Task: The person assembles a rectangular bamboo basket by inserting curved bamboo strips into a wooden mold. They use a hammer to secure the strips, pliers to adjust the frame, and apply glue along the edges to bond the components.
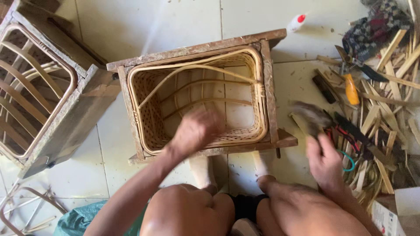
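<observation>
Left hand (194, 131) hangs over the near rim of the woven rattan basket (153, 118), fingers curled loosely, blurred; can't tell if it pinches a strand or just rests on the weave. Right hand (324, 161) is off to the right of the basket, past the frame's near-right corner, closed round a handle; the blurred dark lump above it looks like a hammer head (308, 114), but motion smear makes it hard to confirm.

Basket sits inside a rough wooden frame (267, 83), a box-shaped form on the tiled floor; it lies straight ahead of the person's knees, long axis running left to right. Left hand is clearly nearer, at the basket's rim; right hand stands apart, outside the frame. A thin cane strip (197, 70) arcs across the basket's mouth from the left wall toward the far-right corner.

Left of the basket, a second wooden frame (65, 109) lies tipped with bent cane hoops inside, cut off at the edge. Right of the basket: a heap of split bamboo strips (385, 109), an orange-handled tool (351, 88), and pruning shears (354, 63) partly buried. Beyond the basket's far-right corner lies a small white glue bottle with a red cap (297, 22).

Hidden: left fingertips, the basket's near wall under the left forearm, and whatever the right palm covers.
</observation>
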